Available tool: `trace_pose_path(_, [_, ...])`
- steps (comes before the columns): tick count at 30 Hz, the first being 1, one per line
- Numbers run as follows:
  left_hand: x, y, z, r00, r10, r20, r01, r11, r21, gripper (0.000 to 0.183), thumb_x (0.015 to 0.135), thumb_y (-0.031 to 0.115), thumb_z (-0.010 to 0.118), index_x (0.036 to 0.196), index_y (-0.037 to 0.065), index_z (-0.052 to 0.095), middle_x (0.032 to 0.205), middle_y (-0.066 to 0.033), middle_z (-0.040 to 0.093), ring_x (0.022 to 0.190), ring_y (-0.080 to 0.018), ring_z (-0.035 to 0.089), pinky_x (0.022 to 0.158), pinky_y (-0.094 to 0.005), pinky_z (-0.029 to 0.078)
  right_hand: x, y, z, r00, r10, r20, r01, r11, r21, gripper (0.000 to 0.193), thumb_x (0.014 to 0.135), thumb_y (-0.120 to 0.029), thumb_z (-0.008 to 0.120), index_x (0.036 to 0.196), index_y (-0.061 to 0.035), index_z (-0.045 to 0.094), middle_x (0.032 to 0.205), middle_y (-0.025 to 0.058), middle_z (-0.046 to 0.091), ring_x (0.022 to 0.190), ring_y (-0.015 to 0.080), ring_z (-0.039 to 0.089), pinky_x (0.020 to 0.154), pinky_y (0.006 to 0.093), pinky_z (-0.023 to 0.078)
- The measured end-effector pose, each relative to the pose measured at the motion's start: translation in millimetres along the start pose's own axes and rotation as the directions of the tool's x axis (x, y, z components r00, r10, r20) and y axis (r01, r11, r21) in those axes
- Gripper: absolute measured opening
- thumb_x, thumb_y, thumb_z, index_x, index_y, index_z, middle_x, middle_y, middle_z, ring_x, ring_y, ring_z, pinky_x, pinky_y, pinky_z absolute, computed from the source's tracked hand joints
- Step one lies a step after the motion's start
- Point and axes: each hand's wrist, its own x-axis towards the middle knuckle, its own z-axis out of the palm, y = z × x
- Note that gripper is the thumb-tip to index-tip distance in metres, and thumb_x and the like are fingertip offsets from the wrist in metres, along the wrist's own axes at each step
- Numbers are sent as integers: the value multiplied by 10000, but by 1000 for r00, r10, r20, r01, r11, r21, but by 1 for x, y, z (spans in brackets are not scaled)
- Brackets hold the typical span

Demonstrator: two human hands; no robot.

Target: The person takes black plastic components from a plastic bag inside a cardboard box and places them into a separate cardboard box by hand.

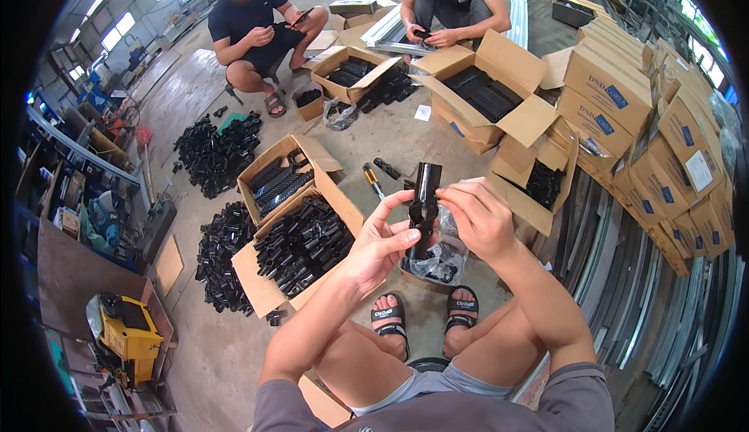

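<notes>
Head view shows the left hand [380,246] and right hand [477,217] both closed on one upright black plastic fitting [424,207], with a clear bag of parts [437,259] just below the grip and a full carton [300,248] to its left suggesting many pieces done, many left.

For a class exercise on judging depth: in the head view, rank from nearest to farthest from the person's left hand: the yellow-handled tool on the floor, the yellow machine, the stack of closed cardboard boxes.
1. Yellow-handled tool, on the floor just beyond the left hand.
2. Yellow machine, lower left.
3. Stack of closed cardboard boxes, far right.
</notes>
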Motion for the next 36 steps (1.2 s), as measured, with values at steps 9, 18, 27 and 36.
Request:
trace_pose_path(9, [-1,-2,0,996,70,-63,-64,993,96,678,871,-10,732,1436,156,396,1171,-173,689,1076,-270,679,975,-424,528,-3,-7,6,993,113,-24,-114,993,-23,193,801,-9,762,970,-18,668,899,98,694,773,280,654,665,369,525])
trace_pose_path(18, [-2,-4,11,978,189,-85,-164,957,239,625,861,-112,694,1400,104,464,1155,-109,707,1016,-143,670,892,-297,548,-4,-16,9,929,365,58,-369,925,94,104,934,-85,637,955,-8,571,842,154,588,761,362,611,667,437,490])
trace_pose_path(27, [-2,-7,10,974,219,-62,-190,931,311,619,847,-122,705,1381,82,467,1172,-137,709,1012,-151,681,874,-302,567,-8,-17,6,902,417,112,-429,892,143,172,975,-140,586,875,-15,525,774,164,557,717,387,591,627,472,452])
trace_pose_path(36, [-3,-7,6,976,205,-69,-176,939,294,627,851,-120,699,1390,83,453,1166,-137,713,1028,-151,678,876,-308,565,-15,-13,1,833,444,331,-524,825,210,188,989,-181,586,959,-1,543,810,170,624,707,353,641,612,428,489])
